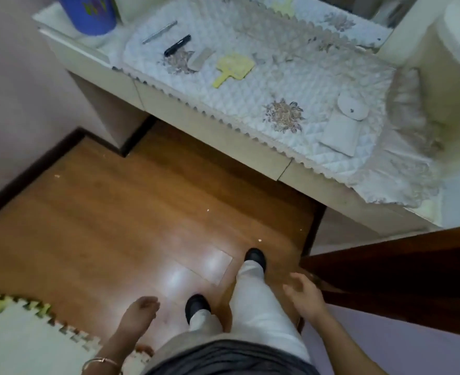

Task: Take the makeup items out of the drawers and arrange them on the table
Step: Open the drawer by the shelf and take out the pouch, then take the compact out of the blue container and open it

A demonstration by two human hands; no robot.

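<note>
A white dressing table with closed drawer fronts stands ahead, covered by a quilted white cloth. On the cloth lie a thin silver stick, a black pen-like tube, a grey flat bar, a yellow hand mirror, a round white compact and a white flat case. My left hand hangs low at my side, fingers loosely curled, holding nothing. My right hand is also low, fingers apart and empty. Both hands are far from the table.
A blue cup-like container stands at the table's back left. A dark wooden door edge juts in at the right. Foam puzzle mats lie at the lower left on the wooden floor. My legs and black shoes are below.
</note>
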